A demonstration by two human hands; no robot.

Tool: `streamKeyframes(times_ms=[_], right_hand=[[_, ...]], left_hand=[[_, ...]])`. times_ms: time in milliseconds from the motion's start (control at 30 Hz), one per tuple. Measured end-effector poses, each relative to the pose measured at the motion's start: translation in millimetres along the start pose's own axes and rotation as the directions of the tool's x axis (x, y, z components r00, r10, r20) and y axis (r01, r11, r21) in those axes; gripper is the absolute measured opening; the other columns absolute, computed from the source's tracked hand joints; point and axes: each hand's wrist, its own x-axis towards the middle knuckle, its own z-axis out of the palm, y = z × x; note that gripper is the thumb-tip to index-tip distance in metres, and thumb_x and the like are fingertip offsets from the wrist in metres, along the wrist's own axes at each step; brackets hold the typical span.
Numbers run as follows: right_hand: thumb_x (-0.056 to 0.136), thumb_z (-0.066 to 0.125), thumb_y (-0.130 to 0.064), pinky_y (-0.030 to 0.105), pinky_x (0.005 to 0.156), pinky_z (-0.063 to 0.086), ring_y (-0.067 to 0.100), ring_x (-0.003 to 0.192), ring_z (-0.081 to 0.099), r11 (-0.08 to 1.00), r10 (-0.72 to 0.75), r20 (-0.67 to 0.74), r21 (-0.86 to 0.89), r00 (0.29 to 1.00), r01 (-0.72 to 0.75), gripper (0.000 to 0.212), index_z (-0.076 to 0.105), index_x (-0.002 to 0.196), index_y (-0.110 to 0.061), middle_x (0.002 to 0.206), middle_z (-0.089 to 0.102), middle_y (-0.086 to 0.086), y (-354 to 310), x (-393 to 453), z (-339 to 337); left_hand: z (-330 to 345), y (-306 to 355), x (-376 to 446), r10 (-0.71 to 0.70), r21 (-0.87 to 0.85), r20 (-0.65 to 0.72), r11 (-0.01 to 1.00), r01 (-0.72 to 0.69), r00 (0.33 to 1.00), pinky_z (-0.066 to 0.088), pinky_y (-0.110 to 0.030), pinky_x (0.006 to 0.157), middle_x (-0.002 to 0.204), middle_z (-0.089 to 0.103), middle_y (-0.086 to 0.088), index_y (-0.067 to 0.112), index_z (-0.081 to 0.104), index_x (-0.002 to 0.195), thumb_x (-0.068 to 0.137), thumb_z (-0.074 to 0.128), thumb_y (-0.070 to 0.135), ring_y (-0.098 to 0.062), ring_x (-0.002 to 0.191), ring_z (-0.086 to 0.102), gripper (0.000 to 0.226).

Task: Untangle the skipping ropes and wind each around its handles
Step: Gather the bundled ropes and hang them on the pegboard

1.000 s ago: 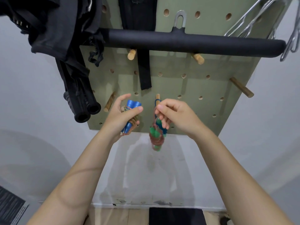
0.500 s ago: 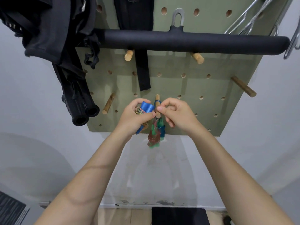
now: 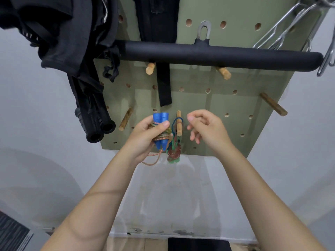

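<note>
My left hand (image 3: 145, 136) grips a skipping rope with two blue handles (image 3: 161, 119), its orange-brown cord wound round them and a loose end (image 3: 154, 159) dangling below. Right beside it, a second rope with green handles (image 3: 173, 153) hangs by its blue cord loop from a wooden peg (image 3: 179, 124) on the green pegboard (image 3: 217, 105). My right hand (image 3: 206, 129) hovers just right of that peg, fingers loosely curled, holding nothing.
A long black foam bar (image 3: 217, 57) hangs across the pegboard above my hands. Black garments and two black grips (image 3: 97, 127) hang at the left, a black strap (image 3: 164, 84) at centre. Metal hangers (image 3: 290, 24) sit top right. More wooden pegs (image 3: 273, 106) stick out.
My right hand has let go of the green-handled rope, which now hangs from the peg, and drawn back to the right. My left hand still holds the blue-handled rope close beside it.
</note>
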Motion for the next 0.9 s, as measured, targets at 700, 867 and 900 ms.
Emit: streamKeyframes(times_ms=[700, 867, 900], right_hand=[[0.088, 0.068, -0.006, 0.019, 0.058, 0.047, 0.01, 0.055, 0.054, 1.0, 0.003, 0.091, -0.013, 0.996, -0.001, 0.007, 0.071, 0.083, -0.009, 0.062, 0.063, 0.001, -8, -41, -4], [0.08, 0.078, -0.014, 0.016, 0.059, 0.045, 0.004, 0.059, 0.054, 0.995, 0.048, 0.161, -0.095, 0.986, -0.033, 0.011, 0.072, 0.082, -0.005, 0.067, 0.063, 0.0, -4, -34, 14], [0.08, 0.079, -0.014, 0.015, 0.058, 0.044, 0.004, 0.058, 0.054, 0.994, 0.05, 0.163, -0.102, 0.985, -0.033, 0.011, 0.072, 0.082, -0.005, 0.066, 0.062, -0.001, -4, -33, 14]], left_hand=[[-22, -5, -39, -0.138, 0.19, 0.033, 0.973, 0.129, 0.99, 0.056, -0.031, 0.085, 0.11, 0.071, -0.011, 0.021, 0.061, 0.124, 0.071, 0.083, 0.006, -0.018, 0.093, 0.07, 0.06], [8, -8, -34, -0.043, 0.297, 0.114, 0.955, 0.007, 0.993, 0.056, -0.025, 0.08, 0.1, 0.075, -0.016, -0.001, 0.073, 0.102, 0.084, 0.072, 0.002, -0.016, 0.088, 0.07, 0.019], [11, -9, -32, -0.028, 0.322, 0.085, 0.947, -0.001, 0.996, 0.055, -0.023, 0.076, 0.091, 0.076, -0.012, 0.001, 0.074, 0.095, 0.085, 0.072, 0.005, -0.013, 0.082, 0.07, 0.012]])
